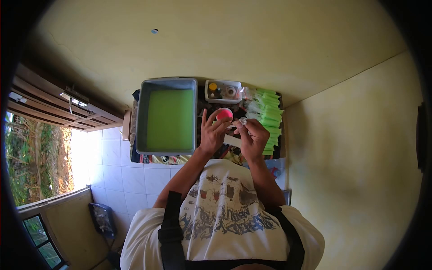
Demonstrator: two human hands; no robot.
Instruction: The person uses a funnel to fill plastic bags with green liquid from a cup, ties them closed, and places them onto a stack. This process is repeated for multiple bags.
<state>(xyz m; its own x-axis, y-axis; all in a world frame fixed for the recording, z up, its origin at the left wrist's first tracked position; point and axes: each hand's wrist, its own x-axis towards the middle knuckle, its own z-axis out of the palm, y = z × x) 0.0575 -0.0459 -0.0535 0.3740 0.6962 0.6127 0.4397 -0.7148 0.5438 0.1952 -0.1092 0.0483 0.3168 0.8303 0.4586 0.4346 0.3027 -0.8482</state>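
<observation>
My left hand point(212, 136) has a finger or two raised, while its thumb side closes on a small whitish bit of clear plastic. Opposite it, my right hand point(254, 140) pinches the crumpled clear plastic point(243, 121), which looks like a small bag; its exact shape is too small to make out. Just beyond my left fingers stands a round container with a bright pink inside point(224, 114), partly covered by them. A flat whitish strip point(232, 141) lies below, between my two hands.
A large grey tub point(195, 112) holding light green liquid or sheet stands on the left. At the back, a white bin point(219, 101) contains a yellow-capped bottle and a tape roll. Several bright green packets point(271, 114) line the right side, beside clear plastic bags point(253, 108).
</observation>
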